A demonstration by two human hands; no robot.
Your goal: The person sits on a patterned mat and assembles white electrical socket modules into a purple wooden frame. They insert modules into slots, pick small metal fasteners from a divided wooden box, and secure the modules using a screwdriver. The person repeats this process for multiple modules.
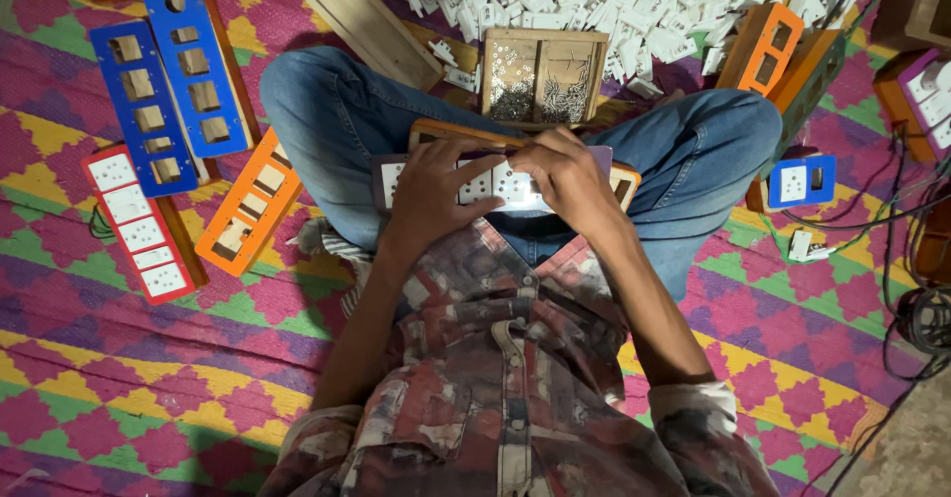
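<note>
Hands rest together on a switch board panel [500, 182] laid across the lap of a person seated cross-legged in blue jeans.

Left hand [436, 192]: palm down, fingers spread flat over the left part of the panel, pressing its face. White socket modules show between and beside the fingers.

Right hand [567, 182]: curled over the right-centre part of the panel, fingers bent and pressed together against a white module. Whether a small part is pinched under the fingertips cannot be told.

The panel has a purple face plate on a wooden box and lies level on both thighs, directly under both hands.

Just beyond the hands, between the knees, stands a wooden tray [543, 77] with two compartments holding small metal screws. Beyond the tray lies a heap of white plastic parts [614, 6].

Left of the left hand, on the patterned mat [119, 378], lies an orange panel [250, 203] with open cut-outs; further left a red panel [139, 224] fitted with white modules, and beyond these two blue panels [168, 76] with empty cut-outs.

Right of the right hand, past the knee, lies a small blue panel [802, 181], with an orange box [771, 46] beyond it and black cables [916, 259] at the far right.
</note>
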